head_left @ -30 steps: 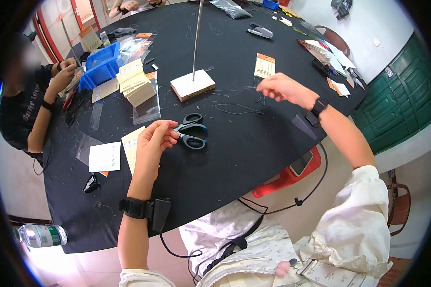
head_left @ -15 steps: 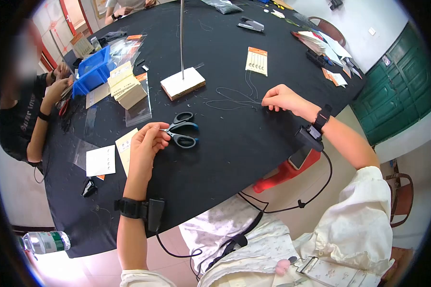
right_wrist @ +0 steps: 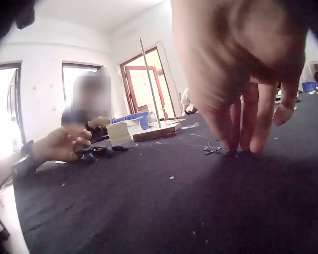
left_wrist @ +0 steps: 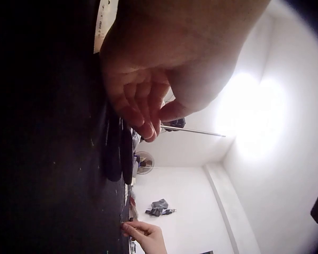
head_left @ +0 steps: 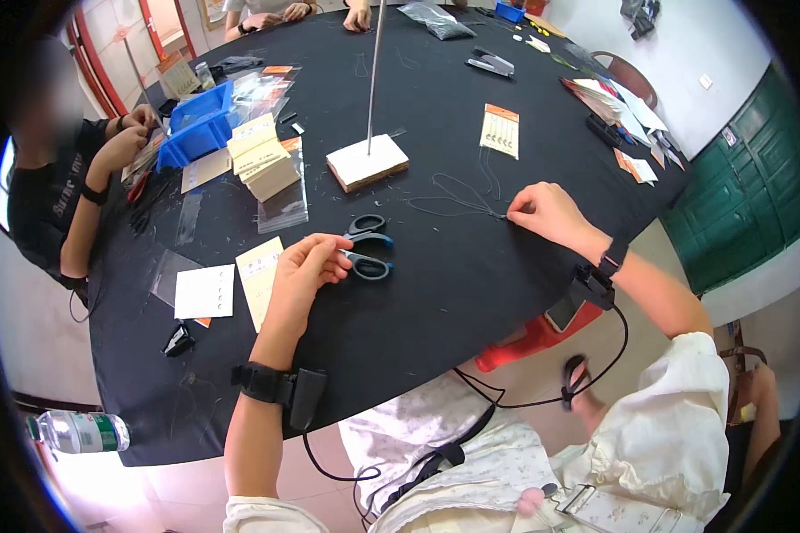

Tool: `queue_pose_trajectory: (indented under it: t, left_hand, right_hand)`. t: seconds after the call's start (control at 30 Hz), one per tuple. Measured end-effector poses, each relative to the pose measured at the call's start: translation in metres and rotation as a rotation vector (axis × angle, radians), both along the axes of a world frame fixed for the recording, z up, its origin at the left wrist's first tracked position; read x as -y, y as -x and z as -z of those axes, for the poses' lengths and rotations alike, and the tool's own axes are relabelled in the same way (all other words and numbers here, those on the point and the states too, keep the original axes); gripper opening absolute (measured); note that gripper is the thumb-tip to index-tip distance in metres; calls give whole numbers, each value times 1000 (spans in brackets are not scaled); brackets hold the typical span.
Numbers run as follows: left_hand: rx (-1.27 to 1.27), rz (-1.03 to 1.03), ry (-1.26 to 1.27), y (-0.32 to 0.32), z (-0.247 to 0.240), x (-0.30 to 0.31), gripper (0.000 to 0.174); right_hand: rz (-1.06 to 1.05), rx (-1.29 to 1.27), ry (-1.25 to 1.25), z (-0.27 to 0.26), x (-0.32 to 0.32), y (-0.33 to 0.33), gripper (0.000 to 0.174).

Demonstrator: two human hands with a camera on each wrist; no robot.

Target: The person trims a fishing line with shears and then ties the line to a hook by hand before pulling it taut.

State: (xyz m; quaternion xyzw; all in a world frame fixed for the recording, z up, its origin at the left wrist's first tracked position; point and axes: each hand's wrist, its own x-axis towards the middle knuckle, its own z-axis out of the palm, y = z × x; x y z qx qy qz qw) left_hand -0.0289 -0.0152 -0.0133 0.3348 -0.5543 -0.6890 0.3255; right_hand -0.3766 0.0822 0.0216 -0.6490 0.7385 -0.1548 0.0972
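Note:
In the head view, my right hand (head_left: 551, 216) pinches a thin line (head_left: 458, 206) low over the black cloth. Its loops spread left of the fingertips and run up towards an orange-topped card (head_left: 500, 133) bearing several small hooks. The right wrist view has these fingertips (right_wrist: 244, 148) right at the cloth, beside a small dark tangle (right_wrist: 212, 151). My left hand (head_left: 309, 266) rests loosely curled, with nothing visible in its grasp, next to scissors (head_left: 370, 266) with dark grey handles. The hand hides their blades. In the left wrist view its thumb (left_wrist: 177, 110) lies near the fingertips.
A metal rod (head_left: 375, 80) stands on a white-topped block (head_left: 369, 164) ahead. To the left are stacked cards (head_left: 262, 160), a blue bin (head_left: 196, 124), a white card (head_left: 204, 293) and a black clip-like object (head_left: 178, 339). A stapler (head_left: 491, 62) lies farther back. Another person sits at left.
My right hand has come down and nearer to me with the line, away from the hook card. The left hand and scissors stay put. A foot and an arm have appeared at the lower right.

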Motion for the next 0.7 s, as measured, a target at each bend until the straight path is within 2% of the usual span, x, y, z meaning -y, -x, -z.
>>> queue_pose_trajectory:
  t: [0.17, 0.33, 0.7]
  left_hand:
    - [2, 33, 16, -1, 1, 2, 24]
    - [-4, 25, 12, -1, 1, 1, 24]
    - [18, 44, 20, 0, 1, 1, 23]
  right_hand:
    - [-35, -66, 38, -4, -4, -5, 12]
    - [-48, -237, 44, -11, -4, -12, 12]
    - [-91, -260, 54, -25, 20, -25, 10]
